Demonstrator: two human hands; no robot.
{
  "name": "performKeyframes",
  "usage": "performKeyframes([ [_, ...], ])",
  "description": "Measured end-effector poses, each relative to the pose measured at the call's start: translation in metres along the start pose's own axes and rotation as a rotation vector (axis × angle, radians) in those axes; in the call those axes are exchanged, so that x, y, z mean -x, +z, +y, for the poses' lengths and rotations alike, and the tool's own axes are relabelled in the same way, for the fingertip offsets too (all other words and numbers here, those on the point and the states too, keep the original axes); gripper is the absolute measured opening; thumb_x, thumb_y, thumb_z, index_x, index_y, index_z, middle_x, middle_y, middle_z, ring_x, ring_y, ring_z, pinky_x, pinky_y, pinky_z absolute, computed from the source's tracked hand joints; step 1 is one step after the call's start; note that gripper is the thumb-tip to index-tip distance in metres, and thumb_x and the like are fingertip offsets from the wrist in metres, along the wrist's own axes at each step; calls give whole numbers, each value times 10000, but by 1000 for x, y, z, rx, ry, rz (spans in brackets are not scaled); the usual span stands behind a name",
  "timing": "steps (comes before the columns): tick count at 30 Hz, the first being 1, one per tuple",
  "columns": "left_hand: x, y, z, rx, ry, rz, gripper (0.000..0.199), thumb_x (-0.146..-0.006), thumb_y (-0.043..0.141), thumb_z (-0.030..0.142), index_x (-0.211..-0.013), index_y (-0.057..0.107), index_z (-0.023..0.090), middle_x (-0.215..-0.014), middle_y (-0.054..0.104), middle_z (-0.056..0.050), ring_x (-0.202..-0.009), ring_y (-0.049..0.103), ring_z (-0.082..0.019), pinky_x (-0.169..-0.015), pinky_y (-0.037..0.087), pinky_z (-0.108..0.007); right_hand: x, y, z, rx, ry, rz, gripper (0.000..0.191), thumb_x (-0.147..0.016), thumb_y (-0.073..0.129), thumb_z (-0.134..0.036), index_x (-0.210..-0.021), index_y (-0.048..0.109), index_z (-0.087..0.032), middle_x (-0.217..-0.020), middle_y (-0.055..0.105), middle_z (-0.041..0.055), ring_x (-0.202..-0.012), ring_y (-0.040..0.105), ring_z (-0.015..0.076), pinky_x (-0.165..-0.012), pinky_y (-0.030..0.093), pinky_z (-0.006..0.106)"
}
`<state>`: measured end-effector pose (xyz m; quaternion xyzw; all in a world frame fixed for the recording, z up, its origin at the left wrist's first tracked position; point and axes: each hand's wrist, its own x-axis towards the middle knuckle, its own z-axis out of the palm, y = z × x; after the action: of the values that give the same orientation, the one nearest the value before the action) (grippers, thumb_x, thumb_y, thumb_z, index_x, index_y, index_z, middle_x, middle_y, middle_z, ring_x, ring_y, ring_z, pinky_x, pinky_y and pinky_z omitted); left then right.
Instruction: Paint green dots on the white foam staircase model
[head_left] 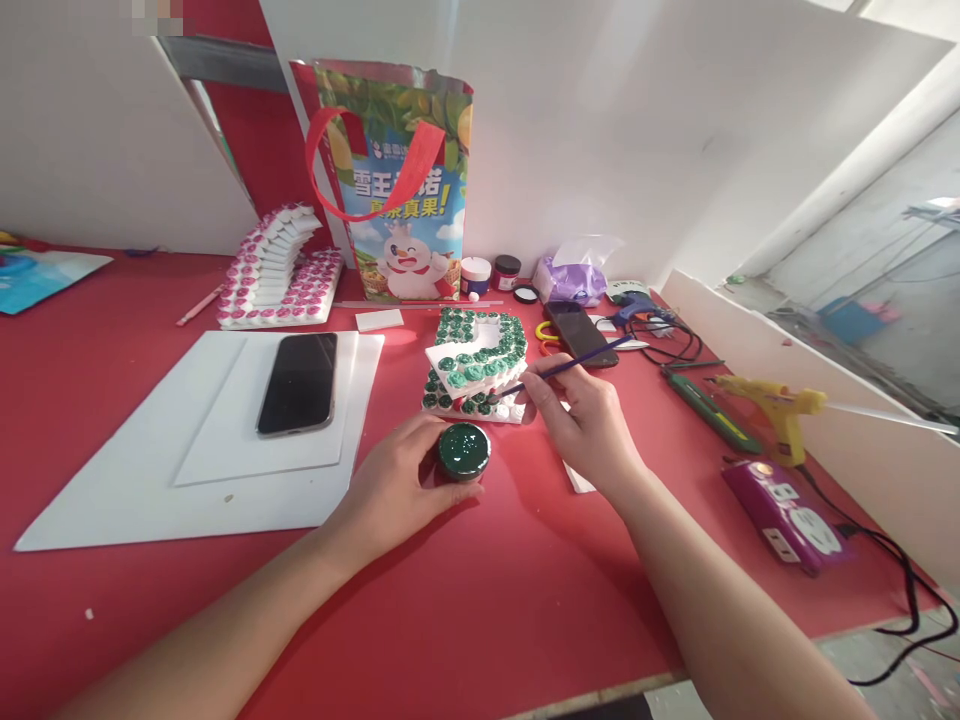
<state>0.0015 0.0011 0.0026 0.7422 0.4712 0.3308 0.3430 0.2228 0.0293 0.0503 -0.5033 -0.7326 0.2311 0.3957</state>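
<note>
My left hand (409, 475) is wrapped round a small open jar of dark green paint (464, 450) on the red table. Between the fingers of my right hand (581, 415) is a thin dark brush (585, 363), its tip low at the front of a white model. This model (480, 360) carries rows of small rosettes, most of them green, with a few white ones at the front right of its base. A bit of red shows among the front rosettes. The brush tip is too small to make out clearly.
A pink-and-white model (281, 270) and a printed bag (409, 200) stand behind. White boards (217, 500) bear a phone (298, 383) at left. Another phone (581, 333), a yellow glue gun (780, 405), a green cutter (709, 408) and a purple power box (787, 515) lie right.
</note>
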Motion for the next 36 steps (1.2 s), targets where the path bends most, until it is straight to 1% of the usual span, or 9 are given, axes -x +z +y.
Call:
performKeyframes([
  [4,0,0,0,-8,-13,0,456,-778,813,441,-1162,635,271,-1225,666,-50,-1182,637,-282,-968,536,-409,-1,-1,0,17,8,-5,188,-1016,501,-340,-913,581,-205,-727,677,19,-639,656,152,-610,468,259],
  [8,0,0,0,-7,-7,-6,449,-784,803,451,-1158,639,262,-1220,669,-60,-1183,638,-292,-967,540,-421,-1,-3,1,2,22,26,198,-1019,493,-356,-915,575,-209,-746,684,20,-646,679,152,-618,482,260],
  [11,0,0,0,-6,-9,-6,460,-781,804,457,-1161,635,261,-1230,666,-64,-1182,638,-296,-974,538,-434,-2,-3,1,10,33,1,201,-1017,495,-358,-908,576,-210,-716,674,15,-643,678,157,-630,490,267],
  [13,0,0,0,-5,-14,-8,461,-781,804,461,-1160,633,263,-1231,666,-65,-1179,639,-298,-973,538,-440,-2,-3,1,20,41,8,205,-1017,493,-361,-905,577,-211,-727,683,21,-649,679,159,-636,492,271],
  [16,0,-1,0,-7,-19,-10,447,-784,803,457,-1150,634,263,-1228,666,-65,-1180,638,-298,-971,538,-438,-2,-3,1,29,44,27,204,-1015,493,-355,-899,578,-211,-743,694,25,-650,681,157,-634,487,273],
  [20,0,-1,1,-11,-15,-12,453,-786,804,450,-1159,626,263,-1229,663,-61,-1181,637,-287,-975,532,-424,-1,-4,0,22,42,-12,196,-1014,494,-346,-908,585,-208,-685,675,10,-641,674,159,-638,477,274],
  [24,0,-1,0,-16,-14,-16,453,-788,802,452,-1159,625,261,-1230,663,-59,-1182,637,-287,-982,527,-424,-1,-4,-1,32,65,0,216,-1013,496,-361,-889,586,-208,-696,684,14,-640,667,158,-650,475,278],
  [29,0,0,-1,-20,-8,-10,459,-792,799,460,-1165,622,259,-1227,664,-66,-1174,640,-291,-986,527,-436,-1,-4,-2,17,48,-21,216,-1015,490,-365,-896,586,-213,-711,687,20,-640,668,159,-647,487,278],
  [36,0,0,-1,-19,-15,-15,461,-790,795,475,-1161,627,260,-1218,662,-66,-1171,642,-293,-970,541,-430,-1,-5,-2,3,85,-4,216,-1003,505,-371,-875,577,-214,-714,693,20,-627,671,157,-652,505,282],
])
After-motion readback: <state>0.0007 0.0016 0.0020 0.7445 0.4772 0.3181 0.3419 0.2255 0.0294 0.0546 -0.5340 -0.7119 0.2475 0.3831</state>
